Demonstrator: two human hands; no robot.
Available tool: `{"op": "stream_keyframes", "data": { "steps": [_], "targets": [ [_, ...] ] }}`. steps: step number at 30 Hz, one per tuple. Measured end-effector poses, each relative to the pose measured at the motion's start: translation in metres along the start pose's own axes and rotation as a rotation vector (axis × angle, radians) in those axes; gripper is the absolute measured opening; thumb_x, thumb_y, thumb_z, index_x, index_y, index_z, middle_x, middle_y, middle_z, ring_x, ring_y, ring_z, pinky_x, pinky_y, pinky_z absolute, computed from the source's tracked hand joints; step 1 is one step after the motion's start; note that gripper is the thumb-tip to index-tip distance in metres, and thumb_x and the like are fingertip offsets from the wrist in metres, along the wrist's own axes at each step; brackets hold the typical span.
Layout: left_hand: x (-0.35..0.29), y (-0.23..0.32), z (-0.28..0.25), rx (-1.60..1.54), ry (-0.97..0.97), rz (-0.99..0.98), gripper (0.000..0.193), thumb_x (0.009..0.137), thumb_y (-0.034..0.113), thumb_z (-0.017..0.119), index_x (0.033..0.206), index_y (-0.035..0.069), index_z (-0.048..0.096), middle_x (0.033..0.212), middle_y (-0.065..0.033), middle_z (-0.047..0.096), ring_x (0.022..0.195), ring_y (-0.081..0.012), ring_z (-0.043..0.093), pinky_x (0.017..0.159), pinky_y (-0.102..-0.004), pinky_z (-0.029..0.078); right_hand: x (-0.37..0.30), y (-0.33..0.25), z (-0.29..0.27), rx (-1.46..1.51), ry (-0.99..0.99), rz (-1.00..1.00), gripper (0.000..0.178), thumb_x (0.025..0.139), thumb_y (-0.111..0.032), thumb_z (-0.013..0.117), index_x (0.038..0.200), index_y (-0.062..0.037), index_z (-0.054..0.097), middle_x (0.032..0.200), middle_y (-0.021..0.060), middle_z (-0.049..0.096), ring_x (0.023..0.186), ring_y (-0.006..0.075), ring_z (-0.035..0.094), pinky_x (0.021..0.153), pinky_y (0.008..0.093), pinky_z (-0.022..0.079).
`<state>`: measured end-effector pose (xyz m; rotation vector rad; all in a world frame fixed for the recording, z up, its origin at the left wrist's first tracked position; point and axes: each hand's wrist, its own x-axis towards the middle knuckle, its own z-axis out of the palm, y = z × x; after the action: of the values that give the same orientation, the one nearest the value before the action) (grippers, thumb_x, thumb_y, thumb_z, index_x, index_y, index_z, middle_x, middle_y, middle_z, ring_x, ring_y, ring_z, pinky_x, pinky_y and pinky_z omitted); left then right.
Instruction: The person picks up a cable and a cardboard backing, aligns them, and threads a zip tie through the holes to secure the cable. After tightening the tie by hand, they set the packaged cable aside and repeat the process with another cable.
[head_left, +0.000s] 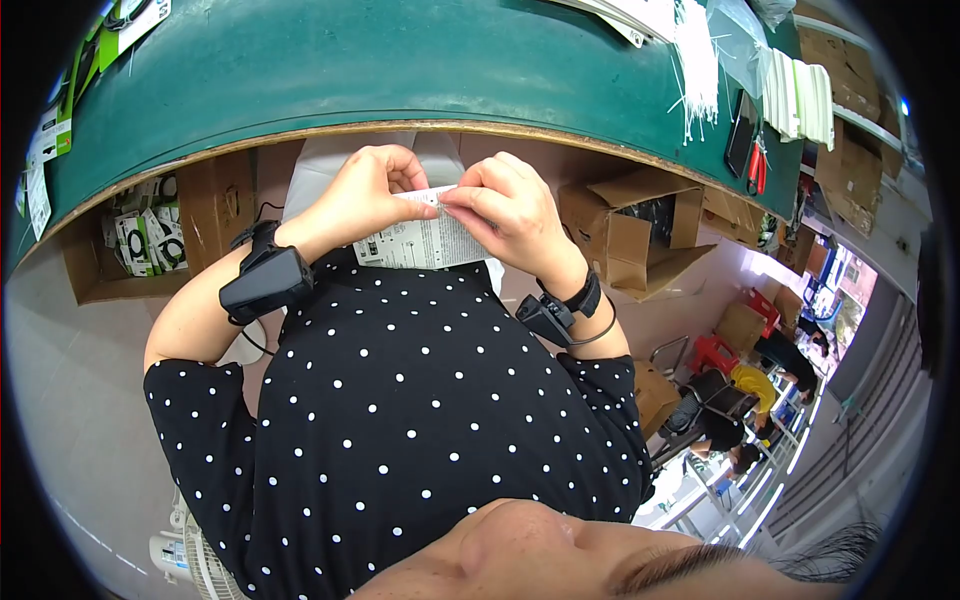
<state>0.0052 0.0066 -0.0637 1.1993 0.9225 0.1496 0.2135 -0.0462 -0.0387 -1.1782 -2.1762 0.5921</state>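
Note:
A white printed card [415, 243] is held between my two hands, just off the near edge of the green table and in front of my body. With thumb and fingers, my left hand [378, 190] pinches the card's upper edge. My right hand [508, 208] is closed in a pinch at the same edge, close beside the left. Whether something small, such as a tie, sits between the fingertips is too fine to make out. Small print covers the side of the card that faces me.
The green table [400, 70] spans the far side. On its right lie white ties [695, 75], a stack of white cards [798, 95] and red-handled pliers [758, 165]. Below stand a carton of packaged cables [150, 240] and an open carton [635, 225]. People sit far right.

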Motion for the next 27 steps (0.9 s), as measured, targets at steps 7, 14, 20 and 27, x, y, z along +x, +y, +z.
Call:
{"op": "stream_keyframes", "data": {
  "steps": [7, 14, 20, 27],
  "targets": [
    [0.001, -0.001, 0.002, 0.004, -0.011, 0.017, 0.022, 0.077, 0.004, 0.078, 0.085, 0.000, 0.059, 0.082, -0.0025, 0.065, 0.076, -0.0068, 0.062, 0.066, -0.0218, 0.051, 0.000, -0.001, 0.003, -0.036, 0.000, -0.026, 0.017, 0.066, -0.005, 0.076, 0.081, -0.0087, 0.068, 0.076, 0.0015, 0.057, 0.065, 0.0199, 0.053, 0.057, 0.0323, 0.043],
    [0.000, 0.000, 0.002, 0.016, -0.020, 0.027, 0.022, 0.077, 0.006, 0.079, 0.085, 0.001, 0.059, 0.082, -0.0030, 0.065, 0.076, -0.0058, 0.061, 0.065, -0.0214, 0.050, 0.000, -0.004, 0.002, -0.071, -0.010, -0.055, 0.017, 0.065, -0.004, 0.076, 0.080, -0.0091, 0.068, 0.075, 0.0012, 0.057, 0.064, 0.0203, 0.053, 0.056, 0.0321, 0.043],
    [-0.014, 0.017, 0.004, -0.011, -0.018, 0.021, 0.021, 0.077, 0.006, 0.079, 0.079, 0.001, 0.060, 0.080, -0.0027, 0.066, 0.076, -0.0056, 0.061, 0.064, -0.0220, 0.051, -0.004, -0.005, -0.022, 0.250, 0.085, 0.142, 0.014, 0.077, -0.005, 0.072, 0.090, -0.0055, 0.070, 0.085, 0.0040, 0.061, 0.071, 0.0159, 0.058, 0.064, 0.0299, 0.048],
    [-0.037, 0.021, 0.009, 0.140, 0.027, 0.303, 0.015, 0.073, 0.001, 0.077, 0.075, 0.001, 0.062, 0.078, -0.0059, 0.068, 0.074, -0.0127, 0.066, 0.066, -0.0260, 0.053, -0.011, 0.013, -0.019, 0.880, -0.094, 0.623, 0.015, 0.093, -0.010, 0.061, 0.102, -0.0020, 0.069, 0.099, 0.0085, 0.064, 0.088, 0.0162, 0.062, 0.079, 0.0299, 0.050]
  ]
}}
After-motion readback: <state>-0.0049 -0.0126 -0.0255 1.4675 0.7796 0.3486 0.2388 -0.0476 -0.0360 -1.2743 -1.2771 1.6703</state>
